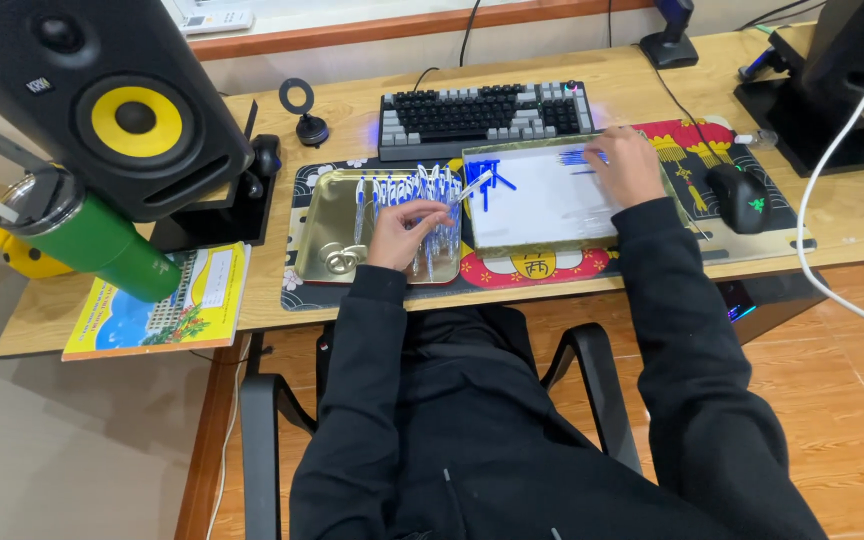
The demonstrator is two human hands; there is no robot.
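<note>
Pens: a loose heap of clear pens with blue caps (pixel 414 200) lies in a shallow gold tray (pixel 324 212) on the worktop (pixel 272 280), in front of the keyboard (pixel 482 115).
Left hand: the left hand (pixel 407 232) rests in the tray with its fingers curled into the heap; its grip looks closed on one or more pens, though I cannot tell how many.
Right hand: the right hand (pixel 627 165) lies flat on a white board (pixel 537 200) set in a second tray, fingers spread over a few blue pen parts (pixel 580 157); it holds nothing that I can see.
Blue parts: more loose blue pieces (pixel 484 180) sit at the board's left edge, near the heap.
Risk: the heap is tangled, so lifting one pen could drag others over the tray's low rim.
Risk: the small blue pieces lie loose on the smooth board and could roll off if the hand sweeps them.
</note>
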